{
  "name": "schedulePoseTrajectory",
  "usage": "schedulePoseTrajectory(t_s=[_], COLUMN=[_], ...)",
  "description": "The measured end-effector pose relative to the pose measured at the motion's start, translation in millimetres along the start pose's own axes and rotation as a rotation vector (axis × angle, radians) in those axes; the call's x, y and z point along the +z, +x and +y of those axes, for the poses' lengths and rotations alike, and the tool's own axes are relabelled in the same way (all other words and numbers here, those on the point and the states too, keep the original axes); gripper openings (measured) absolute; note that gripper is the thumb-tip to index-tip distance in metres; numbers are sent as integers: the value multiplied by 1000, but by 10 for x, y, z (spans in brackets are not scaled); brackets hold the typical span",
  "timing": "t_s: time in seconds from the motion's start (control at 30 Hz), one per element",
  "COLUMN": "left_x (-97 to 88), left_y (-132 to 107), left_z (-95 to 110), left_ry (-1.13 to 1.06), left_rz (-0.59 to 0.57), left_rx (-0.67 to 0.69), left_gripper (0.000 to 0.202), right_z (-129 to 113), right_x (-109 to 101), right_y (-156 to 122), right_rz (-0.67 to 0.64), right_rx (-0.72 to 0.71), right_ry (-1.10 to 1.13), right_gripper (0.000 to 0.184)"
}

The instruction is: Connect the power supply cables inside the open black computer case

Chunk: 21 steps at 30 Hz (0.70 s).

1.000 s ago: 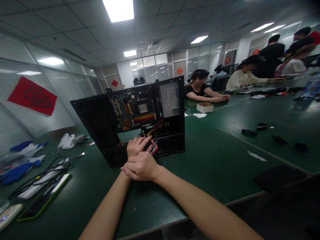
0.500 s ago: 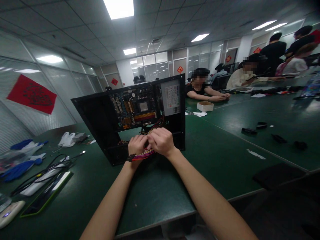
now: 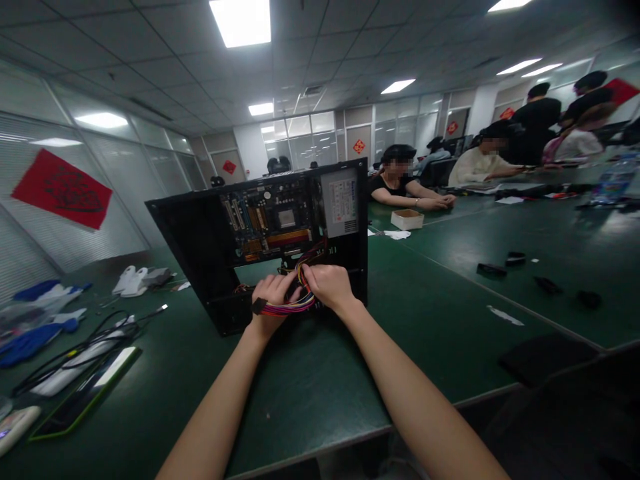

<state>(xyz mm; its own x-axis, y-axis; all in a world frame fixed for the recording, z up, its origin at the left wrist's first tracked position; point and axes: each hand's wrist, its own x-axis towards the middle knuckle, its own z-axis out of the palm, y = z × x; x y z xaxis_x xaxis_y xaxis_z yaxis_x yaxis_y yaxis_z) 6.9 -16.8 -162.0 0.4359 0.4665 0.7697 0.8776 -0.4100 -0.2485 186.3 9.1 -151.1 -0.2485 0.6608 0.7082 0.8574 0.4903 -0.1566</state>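
At frame centre, the left hand (image 3: 270, 298) and right hand (image 3: 329, 287) closed their fingers on the cable bundle (image 3: 290, 308) before the computer case (image 3: 200, 247); soft and light, it was probably best gripped near its stiff connector (image 3: 259, 307).

Both bare forearms reach forward from the lower edge and converge. The left hand (image 3: 271, 298) is curled into a fist, knuckles up. The right hand (image 3: 327, 285) sits just beside it, fingers bent inward toward the left.
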Motion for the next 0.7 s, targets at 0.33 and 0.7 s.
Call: schedulePoseTrajectory(t_s=[0.33,0.7], left_x=[52,42], left_y=[-21,-51], left_z=[-98,-177], left_ry=[114,173], left_rz=[51,-3], left_rx=[5,-41], left_gripper=[29,32], right_z=[-8,-27], right_x=[3,-12], right_y=[7,12], right_rz=[-33,-60], right_rx=[-42,-61], right_ry=[-16,-27], right_gripper=[54,53])
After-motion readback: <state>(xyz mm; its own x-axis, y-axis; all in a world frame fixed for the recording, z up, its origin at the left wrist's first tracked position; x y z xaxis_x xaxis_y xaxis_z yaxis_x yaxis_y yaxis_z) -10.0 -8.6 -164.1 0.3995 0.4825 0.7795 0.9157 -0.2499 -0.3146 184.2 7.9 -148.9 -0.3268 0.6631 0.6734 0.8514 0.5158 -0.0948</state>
